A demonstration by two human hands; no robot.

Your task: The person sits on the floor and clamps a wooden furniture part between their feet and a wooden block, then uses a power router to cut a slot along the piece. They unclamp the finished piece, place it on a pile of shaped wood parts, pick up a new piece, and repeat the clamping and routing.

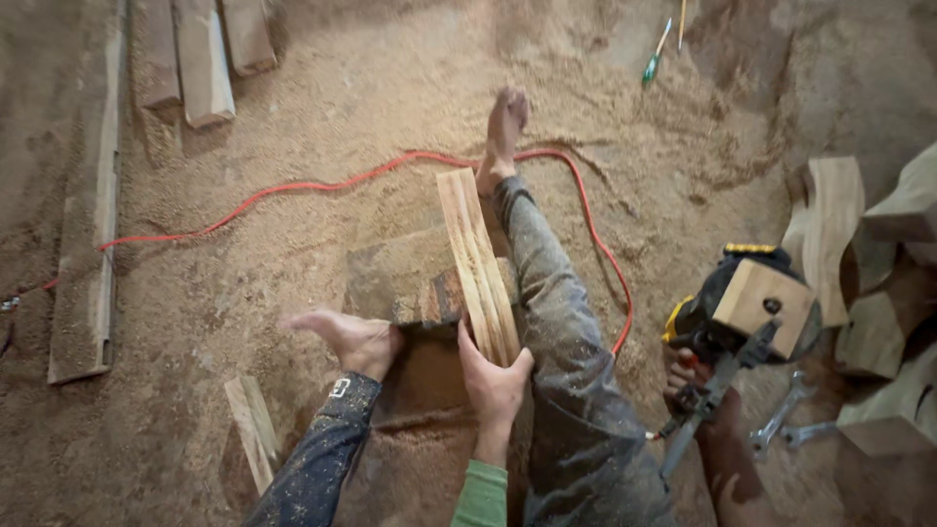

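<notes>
The left hand (495, 381) grips the plank (478, 265) by its near end — long axis pointing away; the right hand (695, 376) grasps a power tool (747, 303).

Sawdust floor (322, 117), red cable (293, 187), perhaps 2 wrenches (786, 420)

Floor (322, 117) all sawdust, tan, loose, scuffed. Red cable (293, 187) loops across it. Far left of the cable: long weathered plank (93, 224). Above the cable's left stretch: short boards (200, 54), side by side. Far right of the cable: pale wood blocks (869, 283), two wrenches (786, 420). Light dim, even.
</notes>
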